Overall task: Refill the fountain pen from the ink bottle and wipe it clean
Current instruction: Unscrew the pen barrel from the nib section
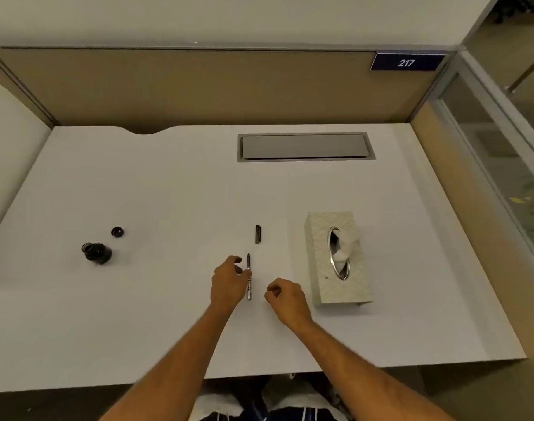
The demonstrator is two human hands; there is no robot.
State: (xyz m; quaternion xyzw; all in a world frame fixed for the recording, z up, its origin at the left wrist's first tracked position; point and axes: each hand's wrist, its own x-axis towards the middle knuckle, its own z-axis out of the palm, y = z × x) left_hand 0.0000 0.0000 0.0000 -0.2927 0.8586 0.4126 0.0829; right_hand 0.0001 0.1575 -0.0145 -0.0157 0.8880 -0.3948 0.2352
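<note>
The fountain pen lies on the white desk near its front middle, nib pointing away from me. My left hand rests at the pen's left side, thumb and fingertips touching its barrel. My right hand sits just right of the pen, fingers curled in, nothing visible in it. A dark pen cap lies a little beyond the nib. Far to the left stands the open dark ink bottle, with its round lid lying behind it to the right.
A pale tissue box with a tissue sticking out of its oval slot lies right of my hands. A grey cable hatch is set into the desk's far side. Beige partition walls enclose the desk at back and right.
</note>
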